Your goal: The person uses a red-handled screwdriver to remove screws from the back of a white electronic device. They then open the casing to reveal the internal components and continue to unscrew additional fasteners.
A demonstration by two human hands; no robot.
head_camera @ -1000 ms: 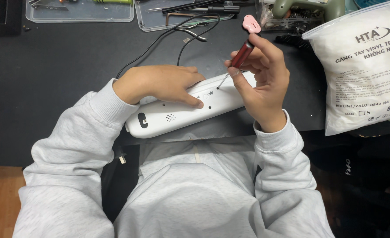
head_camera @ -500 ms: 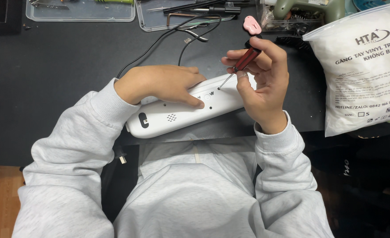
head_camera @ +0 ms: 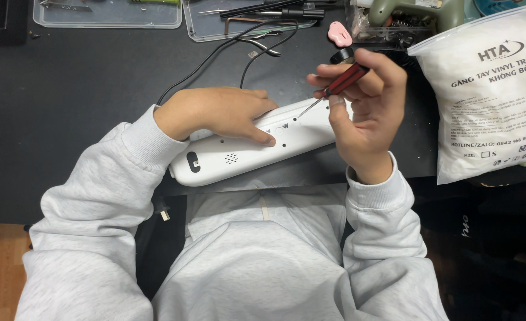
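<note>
Sleeves: I see grey sweatshirt sleeves nearest the camera, filling the 6 o'clock part of the view.
White casing: the long white plastic device lies across the near edge of the dark bench, at the centre of the view, its back face up.
Left hand: my left hand lies flat on the casing at 9 o'clock of the work point. Fingers are extended and close together, pressing down; nothing is gripped.
Right hand: my right hand sits at 3 o'clock of the work point. Thumb and fingers are closed around the red-handled screwdriver.
Tool tip: the blade slants down toward 8 o'clock and meets a small hole in the casing.
Progress: I judge the screw work to be under way. Other small holes show along the casing; I cannot tell whether screws sit in them. The casing halves remain together.
White bag: a sealed bag of white material stands at 3 o'clock.
Pink piece: a small pink item lies at 1 o'clock.
Trays: clear trays with tools lie farthest, at 12 o'clock, with black cables running toward the casing.
</note>
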